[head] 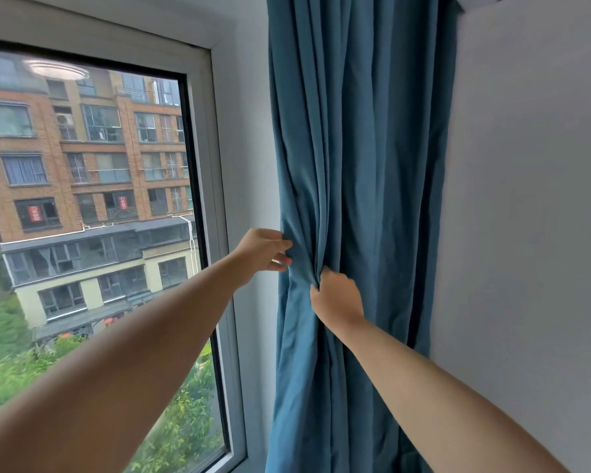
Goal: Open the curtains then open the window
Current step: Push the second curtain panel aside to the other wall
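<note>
A blue curtain (pixel 362 138) hangs bunched in folds at the right side of the window, between the window reveal and the side wall. My left hand (pixel 261 249) pinches the curtain's left edge at mid height. Just below and to the right, my right hand (pixel 336 295) grips a gathered fold of the same curtain. The window (pixel 93 206) fills the left of the view, its glass uncovered and its white frame (pixel 205 158) shut. No window handle shows in the view.
A plain grey wall (pixel 533 216) stands to the right of the curtain. The white window reveal (pixel 249 148) lies between frame and curtain. Through the glass I see a brick apartment block and green trees below.
</note>
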Action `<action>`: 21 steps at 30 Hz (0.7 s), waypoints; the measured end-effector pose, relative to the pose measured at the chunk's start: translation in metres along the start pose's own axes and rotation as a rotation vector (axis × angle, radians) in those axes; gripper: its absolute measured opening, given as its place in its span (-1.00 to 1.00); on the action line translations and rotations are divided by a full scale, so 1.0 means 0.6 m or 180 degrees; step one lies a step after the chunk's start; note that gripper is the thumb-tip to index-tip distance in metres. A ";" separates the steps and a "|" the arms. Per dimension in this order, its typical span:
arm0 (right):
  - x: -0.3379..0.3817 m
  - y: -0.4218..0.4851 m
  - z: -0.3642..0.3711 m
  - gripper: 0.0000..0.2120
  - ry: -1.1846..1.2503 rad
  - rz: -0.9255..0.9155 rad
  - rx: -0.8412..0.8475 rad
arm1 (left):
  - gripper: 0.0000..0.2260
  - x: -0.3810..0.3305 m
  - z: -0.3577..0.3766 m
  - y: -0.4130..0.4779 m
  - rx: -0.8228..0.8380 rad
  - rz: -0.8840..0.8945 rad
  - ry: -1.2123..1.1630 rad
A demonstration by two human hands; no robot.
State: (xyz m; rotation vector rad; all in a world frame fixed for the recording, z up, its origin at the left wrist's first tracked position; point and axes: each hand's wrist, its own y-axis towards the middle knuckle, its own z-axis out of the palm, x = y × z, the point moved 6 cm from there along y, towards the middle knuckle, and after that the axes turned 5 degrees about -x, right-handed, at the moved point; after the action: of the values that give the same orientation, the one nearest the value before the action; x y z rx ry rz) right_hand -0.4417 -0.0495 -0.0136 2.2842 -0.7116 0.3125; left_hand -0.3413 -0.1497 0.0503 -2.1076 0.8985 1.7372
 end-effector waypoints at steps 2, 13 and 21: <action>-0.018 0.001 -0.001 -0.54 -0.0211 -0.0100 -0.0174 | -0.91 0.003 0.009 0.007 -0.0147 0.0087 -0.0084; -0.021 0.025 -0.034 -0.02 -0.1193 -0.1200 -0.1193 | -0.66 0.019 0.036 0.034 -0.0381 0.0380 0.0152; -0.063 0.094 -0.016 -0.31 -0.1303 -0.0898 -0.0286 | -0.68 0.043 0.047 0.047 -0.0470 0.0375 0.0216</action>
State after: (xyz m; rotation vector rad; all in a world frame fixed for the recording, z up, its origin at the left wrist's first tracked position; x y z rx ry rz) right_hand -0.5055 -0.0613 0.0096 2.3458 -0.5734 -0.3216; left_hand -0.3786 -0.1629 0.0238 -2.2611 0.9578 1.8523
